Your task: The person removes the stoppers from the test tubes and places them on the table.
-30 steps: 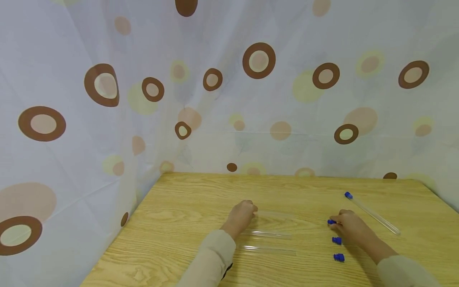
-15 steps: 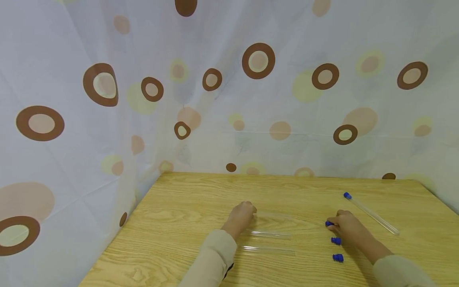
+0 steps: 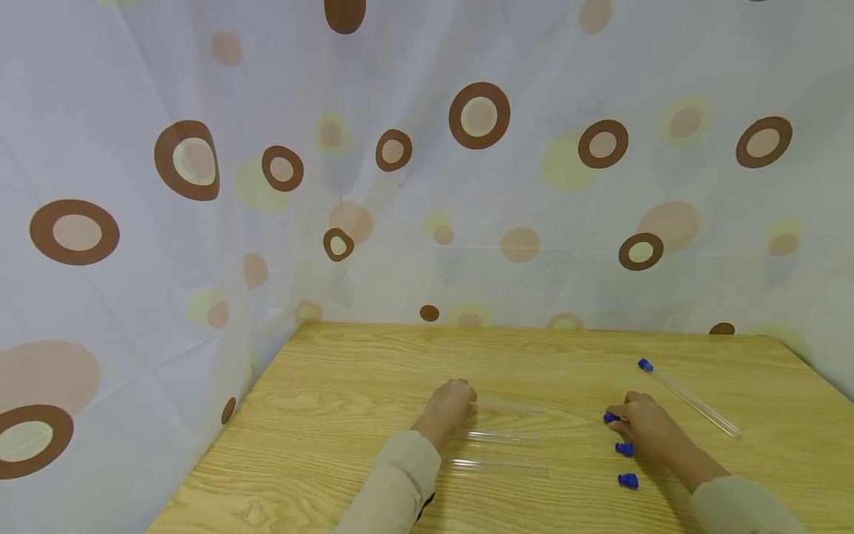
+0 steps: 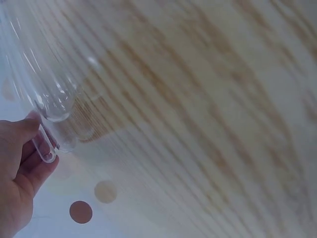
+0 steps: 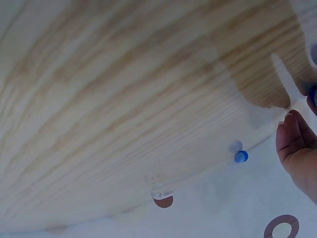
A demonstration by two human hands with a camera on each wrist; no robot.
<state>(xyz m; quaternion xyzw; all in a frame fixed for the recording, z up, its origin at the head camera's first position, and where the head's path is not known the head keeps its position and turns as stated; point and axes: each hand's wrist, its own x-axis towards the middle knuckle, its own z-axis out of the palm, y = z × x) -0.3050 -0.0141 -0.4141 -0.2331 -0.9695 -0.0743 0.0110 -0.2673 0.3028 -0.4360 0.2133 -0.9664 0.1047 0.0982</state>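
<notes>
In the head view my left hand (image 3: 445,408) pinches the left end of a clear test tube (image 3: 510,406). The left wrist view shows that tube's rounded end (image 4: 45,148) between thumb and fingers. Nearer me lie two more clear test tubes (image 3: 503,438), roughly parallel to it. To the right, my right hand (image 3: 650,423) pinches a small blue cap (image 3: 610,418), partly covered by the fingers; the right wrist view catches the cap (image 5: 312,94) only at its edge. The held tube and the held cap are apart, the cap to the right.
Two loose blue caps (image 3: 624,449) lie on the wooden table (image 3: 373,356), nearer me than the right hand. A test tube with a blue cap (image 3: 694,400) lies slanted at the right. A dotted curtain (image 3: 400,185) hangs behind and to the left.
My left hand and its test tube have come slightly nearer to me, closer to the other tubes. My right hand has shifted slightly left and nearer with the blue cap.
</notes>
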